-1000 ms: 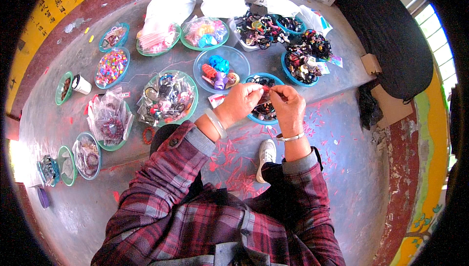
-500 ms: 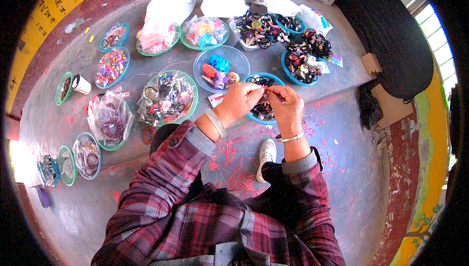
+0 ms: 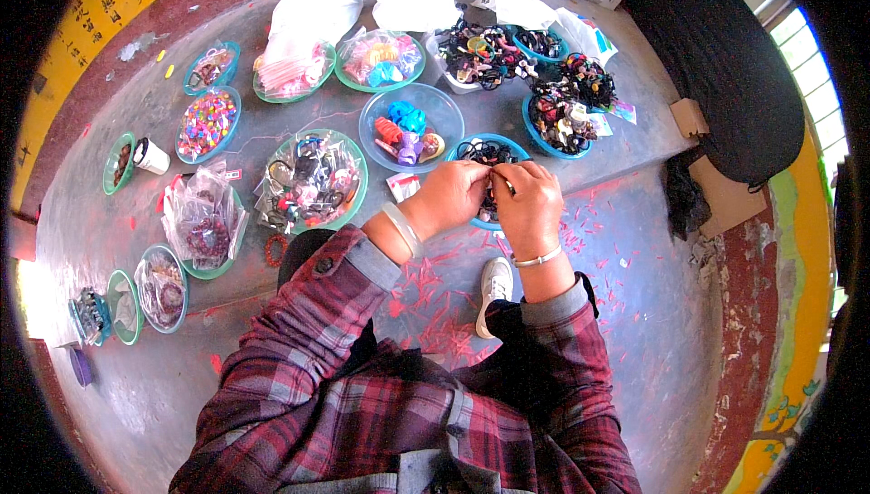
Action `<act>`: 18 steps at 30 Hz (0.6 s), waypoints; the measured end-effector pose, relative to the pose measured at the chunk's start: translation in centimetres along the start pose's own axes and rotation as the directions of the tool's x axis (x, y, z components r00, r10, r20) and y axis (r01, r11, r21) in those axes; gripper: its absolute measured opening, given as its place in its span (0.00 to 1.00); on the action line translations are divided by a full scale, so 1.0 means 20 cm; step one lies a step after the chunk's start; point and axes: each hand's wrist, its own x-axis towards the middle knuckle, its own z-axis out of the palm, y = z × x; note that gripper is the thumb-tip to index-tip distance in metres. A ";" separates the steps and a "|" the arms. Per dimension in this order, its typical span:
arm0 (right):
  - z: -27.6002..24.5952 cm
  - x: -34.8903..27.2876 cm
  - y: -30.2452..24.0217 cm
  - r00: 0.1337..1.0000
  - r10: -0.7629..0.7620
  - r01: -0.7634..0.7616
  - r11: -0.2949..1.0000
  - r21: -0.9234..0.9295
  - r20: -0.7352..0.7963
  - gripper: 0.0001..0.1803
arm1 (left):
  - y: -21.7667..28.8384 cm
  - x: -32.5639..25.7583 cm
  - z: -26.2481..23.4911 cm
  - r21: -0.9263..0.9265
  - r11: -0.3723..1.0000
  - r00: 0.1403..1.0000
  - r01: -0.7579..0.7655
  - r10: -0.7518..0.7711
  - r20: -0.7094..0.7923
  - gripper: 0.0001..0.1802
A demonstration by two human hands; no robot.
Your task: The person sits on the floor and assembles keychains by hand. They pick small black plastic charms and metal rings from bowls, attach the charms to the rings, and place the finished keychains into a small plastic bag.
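Close together over a blue basin of dark hair ties, my two hands meet at the fingertips. My left hand is closed in a pinch, a pale bangle round its wrist. Beside it, my right hand has its fingers curled downward in a pinch, with a silver bangle on that wrist. Whatever is between the fingers is small and dark, mostly hidden by them. Just beyond my left hand stands a clear blue basin with blue, red and purple pieces inside.
A green basin of bagged accessories stands to the left. Farther right, another blue basin is heaped with hair ties. Several more basins and white sacks spread around. Red scraps litter the floor near my shoe.
Both hands have dropped slightly toward me. The right hand has turned, its fingers now curling more downward. The fingertips remain together.
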 end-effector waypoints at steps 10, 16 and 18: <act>0.00 0.02 0.00 0.998 -0.005 0.005 1.000 -0.007 -0.058 0.03 | 0.01 0.00 0.02 -0.041 0.999 1.000 -0.020 0.020 -0.014 0.10; 0.01 0.00 0.02 0.950 0.312 -0.302 0.889 0.344 0.027 0.03 | -0.03 0.00 0.02 -0.297 0.936 0.981 0.190 -0.195 0.012 0.12; 0.02 0.00 0.04 0.916 0.392 -0.388 0.816 0.428 0.085 0.04 | -0.05 -0.01 0.02 -0.420 0.864 0.958 0.276 -0.282 0.049 0.13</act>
